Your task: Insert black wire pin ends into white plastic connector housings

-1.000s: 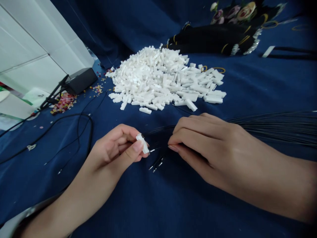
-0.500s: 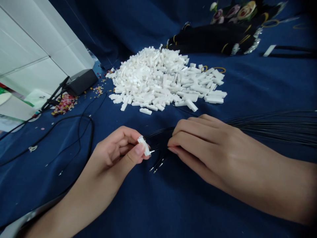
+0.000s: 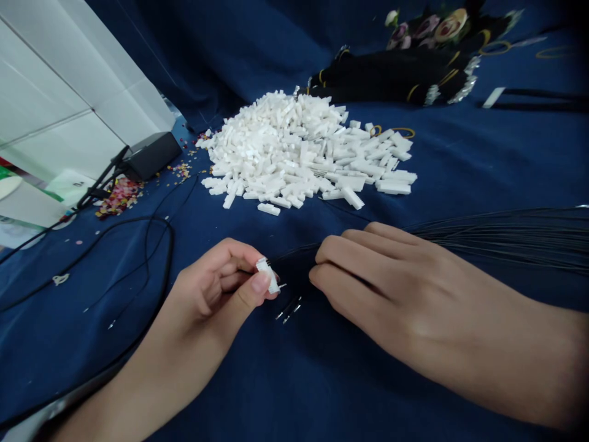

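My left hand (image 3: 214,285) pinches a small white plastic connector housing (image 3: 267,275) between thumb and fingers. Thin black wires (image 3: 506,236) fan out from the right and pass under my right hand (image 3: 386,285), which holds them against the blue cloth. Their ends reach toward the connector in my left hand. Several bare metal wire terminals (image 3: 289,309) stick out on the cloth between my hands. The wire ends inside my right hand are hidden by my fingers.
A large heap of white connector housings (image 3: 299,153) lies ahead on the dark blue cloth (image 3: 350,380). Black cables (image 3: 147,258) curve left of my hands. Beyond lie a black adapter (image 3: 150,156), coloured scraps (image 3: 120,197), and banded black wire bundles (image 3: 391,77).
The connector has turned slightly in my left hand's grip. Both hands have shifted slightly lower in view, and the heap and cloth have shifted slightly with the head camera.
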A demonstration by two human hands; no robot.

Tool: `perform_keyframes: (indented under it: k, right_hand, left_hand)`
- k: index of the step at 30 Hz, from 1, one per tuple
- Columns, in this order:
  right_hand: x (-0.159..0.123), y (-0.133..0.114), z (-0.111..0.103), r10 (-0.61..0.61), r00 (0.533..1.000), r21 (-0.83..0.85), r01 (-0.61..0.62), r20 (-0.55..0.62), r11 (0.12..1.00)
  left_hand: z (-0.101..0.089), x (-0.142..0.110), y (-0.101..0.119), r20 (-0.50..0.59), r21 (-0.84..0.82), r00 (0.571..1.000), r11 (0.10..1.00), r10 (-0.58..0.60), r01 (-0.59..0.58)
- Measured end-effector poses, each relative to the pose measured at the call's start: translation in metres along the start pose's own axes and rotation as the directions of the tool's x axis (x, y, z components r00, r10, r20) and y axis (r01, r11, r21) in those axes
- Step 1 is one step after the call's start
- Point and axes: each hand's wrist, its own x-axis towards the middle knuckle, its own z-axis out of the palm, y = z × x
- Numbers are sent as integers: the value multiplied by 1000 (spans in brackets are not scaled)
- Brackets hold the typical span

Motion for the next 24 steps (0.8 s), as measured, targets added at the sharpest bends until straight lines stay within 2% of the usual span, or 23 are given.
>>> perform_keyframes:
  k: [7, 11, 24]
  right_hand:
    - [5, -2, -8, -51, 998, -46, 52, 31, 998]
    - [6, -3, -12, -58, 998, -60, 57, -11, 997]
    - [2, -5, -1, 16, 997, 188, 0, -82, 982]
  left_hand:
    - [1, 1, 1, -8, 10, 1000, 1000, 2, -2]
    - [2, 0, 2, -18, 10, 1000, 1000, 11, -11]
    - [6, -4, 8, -48, 34, 999, 999, -3, 4]
